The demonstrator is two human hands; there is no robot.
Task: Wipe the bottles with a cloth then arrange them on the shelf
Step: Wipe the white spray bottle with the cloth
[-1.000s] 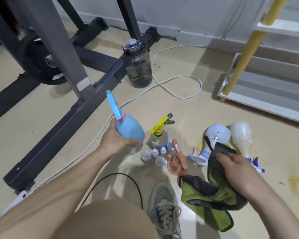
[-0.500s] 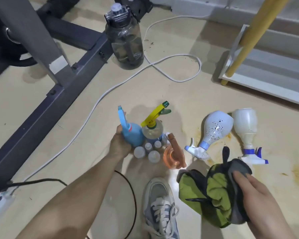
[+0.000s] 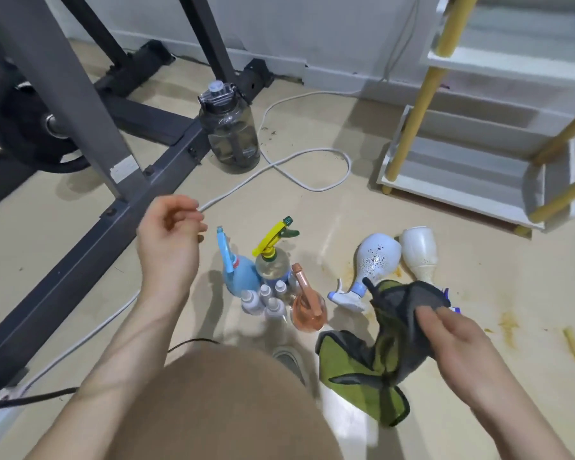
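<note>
Beige floor (image 3: 412, 234); left fingers (image 3: 188, 225) loosely curled, empty; right fingers (image 3: 440, 318) pinch cloth (image 3: 400, 305).

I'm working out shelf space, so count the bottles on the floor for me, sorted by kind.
Spray bottles: 5 (blue, yellow-trigger, orange, speckled, plain white)
Small white bottles: 4
Dark water jug: 1
Total: 10

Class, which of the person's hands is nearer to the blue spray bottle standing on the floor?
Left. The left hand hovers just left of the blue bottle, empty; the right hand holds the cloth well to its right.
</note>
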